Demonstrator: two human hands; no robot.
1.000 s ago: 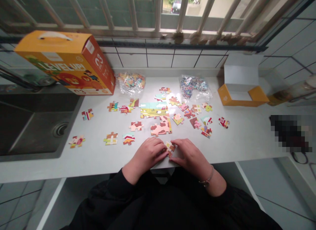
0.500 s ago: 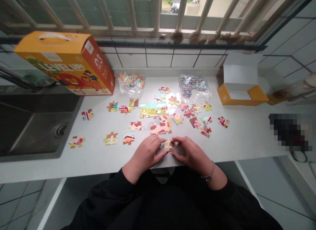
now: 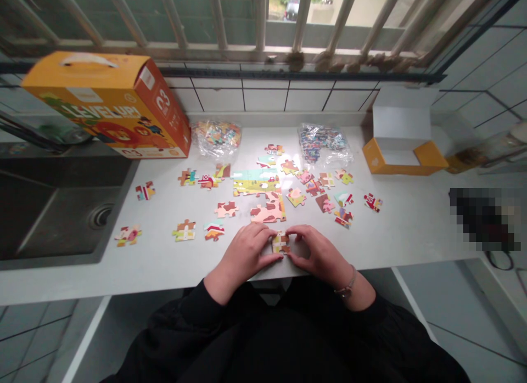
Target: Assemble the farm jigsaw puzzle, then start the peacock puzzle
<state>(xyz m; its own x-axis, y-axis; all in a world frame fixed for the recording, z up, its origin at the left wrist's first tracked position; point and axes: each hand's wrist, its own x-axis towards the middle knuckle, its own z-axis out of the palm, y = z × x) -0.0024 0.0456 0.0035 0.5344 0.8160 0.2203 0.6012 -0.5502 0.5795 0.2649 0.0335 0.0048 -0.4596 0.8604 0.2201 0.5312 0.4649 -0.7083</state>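
My left hand (image 3: 244, 254) and my right hand (image 3: 319, 254) meet at the near edge of the white counter (image 3: 411, 229). Both pinch one small jigsaw piece (image 3: 280, 242) between their fingertips, just below a joined pink and brown section (image 3: 269, 208). Behind that lies a joined green and blue section (image 3: 256, 182). Loose pieces are scattered left (image 3: 185, 230) and right (image 3: 344, 217) of my hands.
An orange puzzle box (image 3: 107, 104) stands at the back left beside a dark sink (image 3: 61, 213). Two clear bags of pieces (image 3: 217, 136) (image 3: 323, 144) lie near the tiled wall. An open orange carton (image 3: 401, 147) sits at the back right. A blurred dark item (image 3: 486, 218) lies far right.
Both hands have slid a little forward across the counter with the small piece, bringing it closer to the pink and brown section.
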